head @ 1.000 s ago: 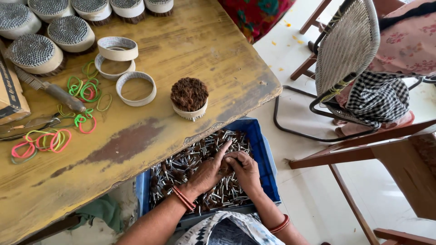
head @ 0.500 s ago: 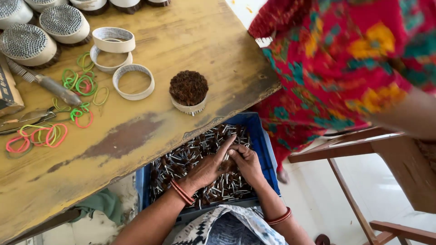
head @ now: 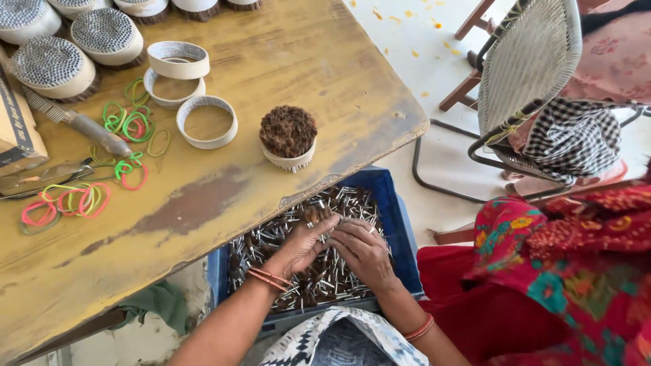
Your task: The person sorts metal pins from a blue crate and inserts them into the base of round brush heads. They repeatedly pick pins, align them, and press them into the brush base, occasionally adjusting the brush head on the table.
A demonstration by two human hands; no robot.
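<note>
A blue plastic crate (head: 401, 224) sits on my lap under the table edge, full of small silver-and-brown pins (head: 271, 237). My left hand (head: 295, 247) rests on the pile with fingers curled into it. My right hand (head: 363, 251) lies beside it, fingers closed over a bunch of pins. The two hands touch at the fingertips. On the worn yellow table (head: 285, 61) just above the crate stands a white ring packed with brown pins (head: 288, 135).
Empty white rings (head: 207, 122) and coloured rubber bands (head: 129, 125) lie on the table's left, with a metal tool (head: 81, 125) and filled rings (head: 51, 64) at the back. A person in red patterned cloth (head: 563, 271) stands at right, near a wire chair (head: 529, 74).
The person in red has passed from the upper right to the lower right. My hands stay in the crate, shifting pins slightly.
</note>
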